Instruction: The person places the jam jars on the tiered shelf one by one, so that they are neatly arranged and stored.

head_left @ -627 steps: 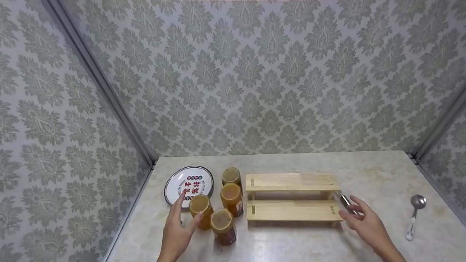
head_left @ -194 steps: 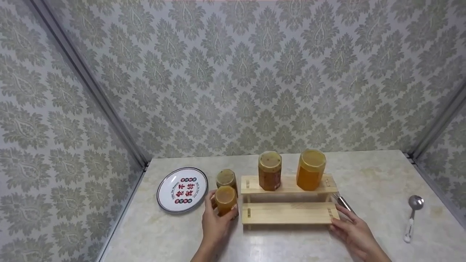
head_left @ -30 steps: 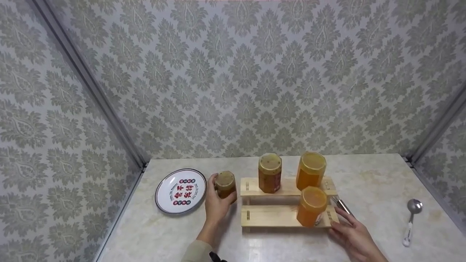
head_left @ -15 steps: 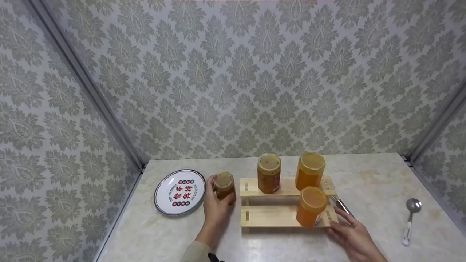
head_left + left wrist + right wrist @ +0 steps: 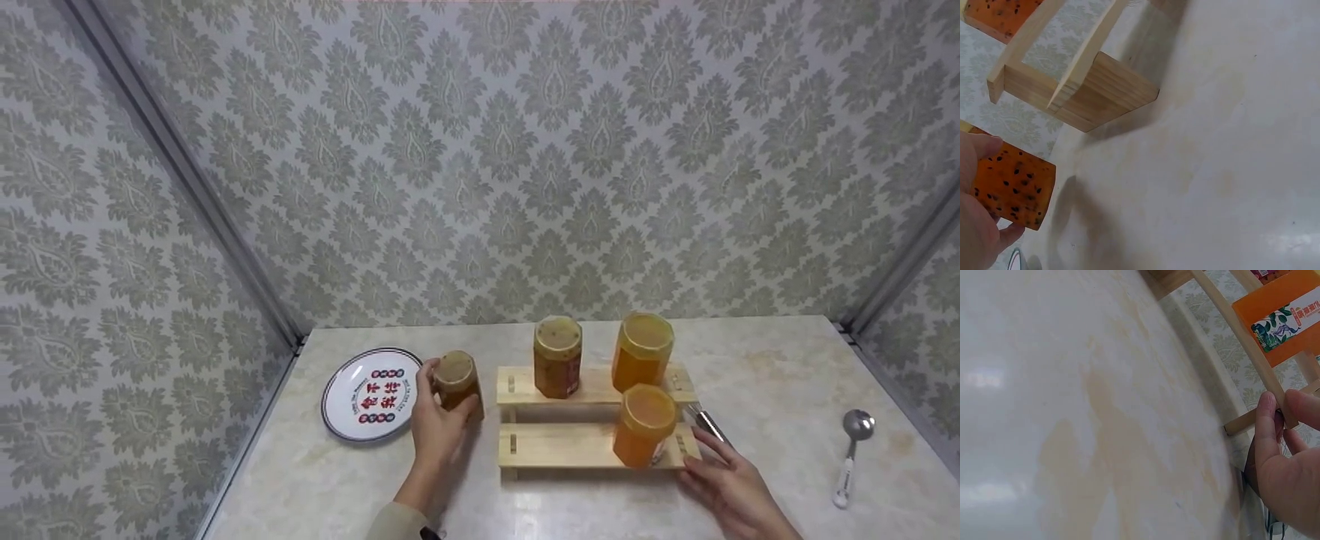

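My left hand (image 5: 437, 424) grips a jar (image 5: 457, 371) of dark amber preserve with black seeds, between the plate and the rack. The jar leans slightly, and in the left wrist view the jar (image 5: 1013, 183) shows a shadow set apart from its base. My right hand (image 5: 724, 480) pinches the front right corner of the two-tier wooden rack (image 5: 555, 444), thumb and fingers on the board's end in the right wrist view. On the upper tier stand a seeded jar (image 5: 556, 360) and a golden jar (image 5: 642, 352). An orange jar (image 5: 643, 427) stands at the lower tier's right.
A white plate (image 5: 346, 401) with red lettering lies at the left. A whisk (image 5: 709, 425) with a metal handle lies against the rack's right end, close to my right hand. A spoon (image 5: 851, 450) lies at the far right. Patterned walls (image 5: 480, 187) enclose the table.
Earlier, all the jars stood on the table; three now stand on the rack. Over the last second my left hand and its jar shifted slightly left, the jar tilting. My right hand stayed put.
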The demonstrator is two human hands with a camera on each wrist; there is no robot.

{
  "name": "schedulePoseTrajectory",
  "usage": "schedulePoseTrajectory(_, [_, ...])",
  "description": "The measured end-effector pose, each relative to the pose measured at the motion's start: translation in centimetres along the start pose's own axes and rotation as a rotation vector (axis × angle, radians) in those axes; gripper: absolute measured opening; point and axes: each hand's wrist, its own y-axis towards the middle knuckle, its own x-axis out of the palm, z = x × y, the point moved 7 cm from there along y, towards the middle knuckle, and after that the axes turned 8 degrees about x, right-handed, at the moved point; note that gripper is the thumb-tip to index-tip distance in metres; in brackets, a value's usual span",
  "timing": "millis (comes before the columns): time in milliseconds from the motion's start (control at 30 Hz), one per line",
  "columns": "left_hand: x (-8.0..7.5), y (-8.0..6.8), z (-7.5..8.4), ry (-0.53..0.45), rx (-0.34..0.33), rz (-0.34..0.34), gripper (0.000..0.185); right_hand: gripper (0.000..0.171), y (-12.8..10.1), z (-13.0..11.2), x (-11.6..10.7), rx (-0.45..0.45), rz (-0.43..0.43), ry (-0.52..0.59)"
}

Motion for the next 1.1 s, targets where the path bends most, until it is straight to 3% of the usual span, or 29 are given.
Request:
schedulePoseTrajectory(200, [-1.1,0.0,1.9,-0.011,0.078,0.006,0.088,0.089,0.0,0.0,0.0,-0.01,0.014,-0.019])
schedulePoseTrajectory(633, [-3.0,-1.2,7.0,-0.036,0.162,0.02,0.087,0.091,0.0,0.1,-0.1,-0.001,0.016,-0.01])
schedulePoseTrajectory(867, [-2.6,-2.5,9.4,-0.026,0.199,-0.006,0.087,0.085,0.0,0.0,-0.1,-0.013,0.008,0.002])
schedulePoseTrajectory(1100, [-0.9,-3.9,11.1,-0.04,0.243,-0.057,0.09,0.088,-0.1,0.0,-0.1,-0.018,0.004,-0.043])
